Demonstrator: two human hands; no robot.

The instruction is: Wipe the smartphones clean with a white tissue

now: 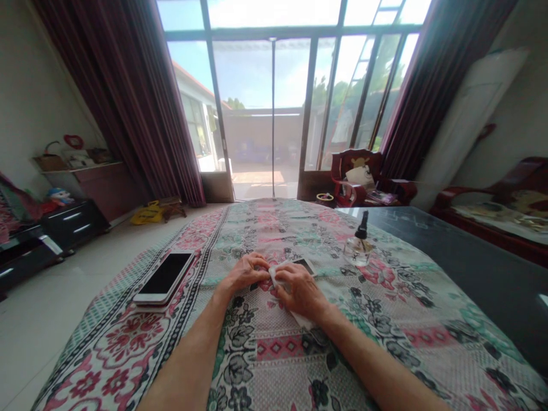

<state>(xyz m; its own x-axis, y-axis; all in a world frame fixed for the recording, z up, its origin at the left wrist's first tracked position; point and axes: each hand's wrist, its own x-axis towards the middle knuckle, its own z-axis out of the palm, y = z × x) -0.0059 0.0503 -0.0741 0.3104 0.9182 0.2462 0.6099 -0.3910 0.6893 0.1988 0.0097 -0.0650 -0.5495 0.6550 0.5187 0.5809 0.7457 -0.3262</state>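
Observation:
Over the middle of the patterned cloth, both hands meet at a small white piece, perhaps tissue or cloth; its kind does not show clearly. My left hand is closed, thumb and fingers pinching its left edge. My right hand curls over the piece from the right and hides most of it. Under the right palm, a pale flat strip sticks out toward me. Just behind the right hand's knuckles lies a flat item with a dark face and white border, partly covered.
A white smartphone with a dark screen lies left on the patterned cloth. Right of the hands stands a clear bottle with a black dropper-like top. Beyond are a dark table, a wooden armchair and glass doors.

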